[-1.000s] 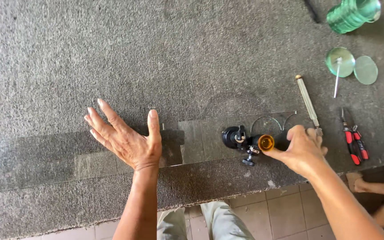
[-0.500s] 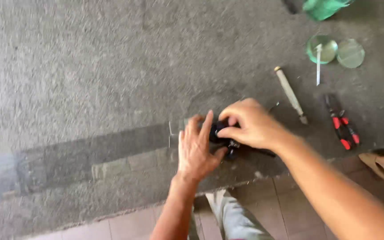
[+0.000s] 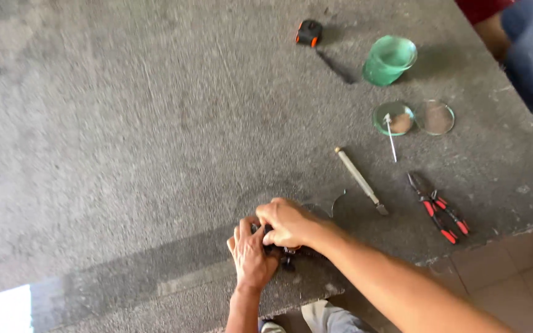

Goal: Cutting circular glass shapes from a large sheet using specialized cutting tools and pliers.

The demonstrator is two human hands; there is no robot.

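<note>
Gripping a small black tool (image 3: 288, 254) near the table's (image 3: 124, 123) near edge, your left hand (image 3: 252, 256) and right hand (image 3: 288, 222) both close their fingers around it; red-handled pliers (image 3: 440, 209) lie toward the right edge.

Small black tool (image 3: 288, 251), mostly hidden under both hands; only dark bits show between the fingers. Sits on the grey carpeted counter (image 3: 124, 123) near its front edge, atop a clear glass sheet (image 3: 174, 277).

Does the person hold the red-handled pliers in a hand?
No, the red-handled pliers lie alone on the gray table, while the left hand and the right hand both grip a small black tool.
</note>
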